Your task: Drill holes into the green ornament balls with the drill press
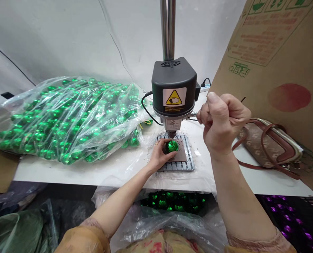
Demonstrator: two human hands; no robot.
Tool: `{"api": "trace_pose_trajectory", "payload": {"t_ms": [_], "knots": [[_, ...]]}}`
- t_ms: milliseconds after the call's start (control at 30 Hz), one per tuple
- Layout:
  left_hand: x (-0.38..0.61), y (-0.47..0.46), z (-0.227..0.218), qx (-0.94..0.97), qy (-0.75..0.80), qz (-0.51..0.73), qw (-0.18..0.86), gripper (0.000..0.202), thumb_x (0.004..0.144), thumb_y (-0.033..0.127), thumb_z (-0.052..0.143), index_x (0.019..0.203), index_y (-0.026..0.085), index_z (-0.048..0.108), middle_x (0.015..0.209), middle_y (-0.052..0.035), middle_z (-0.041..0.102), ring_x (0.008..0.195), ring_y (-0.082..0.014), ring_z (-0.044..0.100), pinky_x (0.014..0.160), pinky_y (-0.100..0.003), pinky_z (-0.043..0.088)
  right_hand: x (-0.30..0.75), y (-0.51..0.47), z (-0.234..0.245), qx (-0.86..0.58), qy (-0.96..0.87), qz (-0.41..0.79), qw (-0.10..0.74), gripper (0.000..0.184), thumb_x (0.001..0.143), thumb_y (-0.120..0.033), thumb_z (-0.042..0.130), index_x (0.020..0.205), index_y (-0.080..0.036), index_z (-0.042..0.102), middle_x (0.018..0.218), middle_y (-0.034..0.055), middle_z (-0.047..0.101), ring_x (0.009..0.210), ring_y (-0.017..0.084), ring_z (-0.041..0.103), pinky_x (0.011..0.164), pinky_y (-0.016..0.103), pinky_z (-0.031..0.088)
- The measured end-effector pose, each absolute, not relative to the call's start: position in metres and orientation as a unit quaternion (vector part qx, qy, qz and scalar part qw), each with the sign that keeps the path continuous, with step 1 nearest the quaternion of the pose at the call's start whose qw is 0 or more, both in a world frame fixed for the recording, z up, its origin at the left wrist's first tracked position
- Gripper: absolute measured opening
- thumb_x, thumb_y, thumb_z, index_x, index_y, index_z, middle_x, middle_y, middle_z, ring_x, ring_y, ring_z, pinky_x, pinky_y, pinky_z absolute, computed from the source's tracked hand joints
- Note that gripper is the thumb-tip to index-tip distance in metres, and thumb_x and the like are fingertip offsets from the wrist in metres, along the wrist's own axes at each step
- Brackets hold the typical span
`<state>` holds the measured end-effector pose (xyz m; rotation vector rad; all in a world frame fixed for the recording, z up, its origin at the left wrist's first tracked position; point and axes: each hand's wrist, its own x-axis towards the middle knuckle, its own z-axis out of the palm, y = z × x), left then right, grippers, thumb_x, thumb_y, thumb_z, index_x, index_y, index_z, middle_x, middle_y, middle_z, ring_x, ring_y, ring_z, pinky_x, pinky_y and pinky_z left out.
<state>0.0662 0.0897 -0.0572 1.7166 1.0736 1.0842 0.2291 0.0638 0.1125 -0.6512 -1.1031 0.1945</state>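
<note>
A small bench drill press (174,86) with a black motor housing stands on the white table. Beneath its chuck (172,134), a shiny green faceted ball (173,146) sits on a flat brown board (181,154) over the slotted grey base (190,163). My left hand (160,154) grips the ball from the left, thumb in front and fingers behind. The drill bit is at the top of the ball; how deep it goes I cannot tell. On the right side of the machine, my right hand (222,121) is closed round the feed lever (193,114), mostly hidden by the fingers.
A big clear plastic bag (74,119) of green balls lies on the left. More green balls (172,201) rest in plastic below the table edge. On the right are a handbag (267,144) and a large cardboard box (267,70); purple balls (288,218) lie below.
</note>
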Motion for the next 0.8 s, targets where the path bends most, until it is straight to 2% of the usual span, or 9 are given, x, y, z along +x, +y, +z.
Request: {"api": "trace_pose_trajectory", "payload": {"t_ms": [167,433,633,800], "knots": [[0.066,0.091,-0.063,0.657,0.41,0.436,0.459,0.052,0.066,0.031,0.089,0.114,0.023,0.068,0.112,-0.0075,0.068,0.113,-0.0301,0.059,0.105,-0.046,0.043,0.228,0.062,0.112,-0.267,-0.505,0.124,0.812,0.048,0.088,-0.029,0.062,0.052,-0.021,0.03,0.044,-0.0084,0.028,0.039,0.005,0.031,0.043,0.027,0.025],[0.065,0.09,-0.067,0.663,0.413,0.432,0.451,0.054,0.068,0.032,0.089,0.117,0.024,0.067,0.114,-0.0071,0.066,0.115,-0.0299,0.058,0.106,-0.045,0.043,0.223,0.059,0.096,-0.218,-0.505,0.095,0.83,0.051,0.087,-0.021,0.06,0.054,-0.018,0.021,0.045,-0.0085,0.027,0.039,0.003,0.028,0.042,0.024,0.024],[0.063,0.092,-0.073,0.683,0.408,0.422,0.435,0.054,0.073,0.038,0.085,0.12,0.024,0.064,0.12,-0.0087,0.063,0.117,-0.0297,0.057,0.106,-0.045,0.043,0.222,0.06,0.086,-0.235,-0.496,0.056,0.834,0.051,0.085,-0.026,0.061,0.054,-0.019,0.021,0.044,-0.0079,0.024,0.039,0.003,0.026,0.043,0.025,0.023],[0.064,0.092,-0.075,0.668,0.4,0.436,0.451,0.055,0.071,0.037,0.087,0.119,0.025,0.065,0.118,-0.0077,0.064,0.117,-0.0292,0.057,0.106,-0.044,0.042,0.223,0.062,0.076,-0.245,-0.494,0.025,0.834,0.053,0.084,-0.03,0.061,0.054,-0.02,0.018,0.044,-0.0076,0.023,0.039,0.004,0.024,0.042,0.026,0.021]]}}
